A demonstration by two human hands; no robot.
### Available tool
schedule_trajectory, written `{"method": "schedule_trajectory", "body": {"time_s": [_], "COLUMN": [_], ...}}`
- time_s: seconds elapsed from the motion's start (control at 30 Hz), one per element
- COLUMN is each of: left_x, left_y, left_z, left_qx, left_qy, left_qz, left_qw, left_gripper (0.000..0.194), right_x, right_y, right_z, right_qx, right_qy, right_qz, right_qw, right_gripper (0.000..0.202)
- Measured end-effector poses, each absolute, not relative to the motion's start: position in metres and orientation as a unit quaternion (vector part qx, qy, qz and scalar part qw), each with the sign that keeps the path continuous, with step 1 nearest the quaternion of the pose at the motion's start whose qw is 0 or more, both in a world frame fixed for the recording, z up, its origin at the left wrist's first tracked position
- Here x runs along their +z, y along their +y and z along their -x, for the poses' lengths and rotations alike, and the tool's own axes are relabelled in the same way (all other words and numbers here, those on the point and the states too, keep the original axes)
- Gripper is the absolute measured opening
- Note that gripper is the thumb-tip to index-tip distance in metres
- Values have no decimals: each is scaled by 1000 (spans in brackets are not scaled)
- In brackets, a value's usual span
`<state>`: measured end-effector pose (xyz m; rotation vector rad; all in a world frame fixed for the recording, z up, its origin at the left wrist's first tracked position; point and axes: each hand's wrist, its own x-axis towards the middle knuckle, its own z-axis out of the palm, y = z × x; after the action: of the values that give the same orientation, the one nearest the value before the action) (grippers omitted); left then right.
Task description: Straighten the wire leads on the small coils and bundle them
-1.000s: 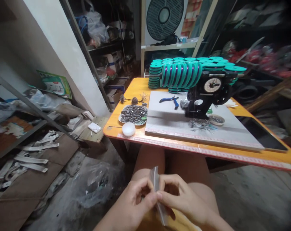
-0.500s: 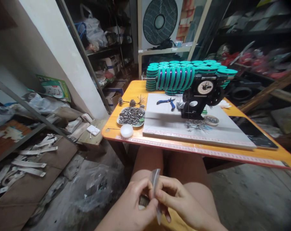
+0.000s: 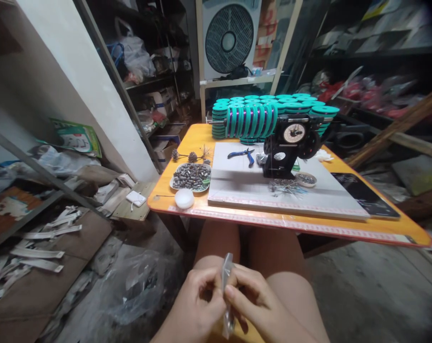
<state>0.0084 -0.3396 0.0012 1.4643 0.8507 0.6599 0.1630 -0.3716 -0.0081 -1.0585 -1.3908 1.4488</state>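
Between my two hands, low in the head view above my lap, is a small clear plastic bag, seen nearly edge-on. My left hand pinches it from the left with thumb and fingers. From the right, my right hand grips the same bag, its thumb pressed near the middle. Something small and shiny shows at the bag's lower end, too blurred to name. On the table beyond are a dish of dark metal weights, a round white tub and blue-handled pliers.
A black winding machine stands on a white board, with teal spools on its shaft and stacked behind. A small bowl of metal bits and a dark flat panel lie to the right. A box fan stands behind.
The view has shifted slightly, moving the table a little left. Both hands still grip the bag, which is turned a bit more, and my fingers have drawn closer together on it.
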Motion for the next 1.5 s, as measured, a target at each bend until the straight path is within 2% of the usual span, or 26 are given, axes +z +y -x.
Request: {"method": "schedule_trajectory", "body": {"time_s": [0.1, 0.2, 0.4, 0.5, 0.67, 0.83, 0.93, 1.03, 1.07, 1.17, 1.23, 1.37, 1.5], "left_x": [-6, -9, 2, 8, 22, 31, 27, 19, 17, 14, 16, 22, 24], "left_y": [-341, -339, -332, -330, -320, -306, -292, -278, -275, -271, -272, -269, -260], "left_z": [-11, -7, 10, 10, 9, 24, 29, 20, 13, -13, -32, -60, -76], "left_qx": [303, 312, 326, 324, 334, 348, 425, 512, 523, 505, 490, 496, 514], "left_qy": [368, 384, 484, 481, 447, 379, 343, 304, 283, 204, 150, 117, 169], "left_qz": [-577, -575, -674, -694, -681, -633, -587, -526, -511, -487, -457, -375, -348], "left_qw": [664, 652, 454, 426, 474, 578, 597, 607, 622, 682, 727, 774, 766], "left_gripper": [28, 26, 24, 23, 20, 25, 28, 15, 22, 82, 96, 72, 57], "right_x": [-10, -7, 4, 9, 25, 41, 60, 87, 96, 119, 129, 142, 147], "right_y": [-369, -365, -365, -365, -359, -346, -334, -319, -312, -288, -270, -236, -214], "right_z": [-161, -168, -191, -192, -193, -195, -195, -200, -202, -207, -207, -197, -190], "right_qx": [569, 516, 300, 241, 143, 114, 149, 133, 130, 129, 128, 143, 170], "right_qy": [-571, -609, -683, -716, -844, -852, -840, -836, -833, -821, -815, -814, -811], "right_qz": [414, 431, 539, 529, 402, 414, 441, 447, 449, 456, 461, 464, 456], "right_qw": [424, 421, 391, 386, 325, 298, 279, 289, 296, 318, 326, 319, 325], "right_gripper": [46, 43, 20, 15, 46, 13, 17, 16, 17, 26, 32, 21, 27]}}
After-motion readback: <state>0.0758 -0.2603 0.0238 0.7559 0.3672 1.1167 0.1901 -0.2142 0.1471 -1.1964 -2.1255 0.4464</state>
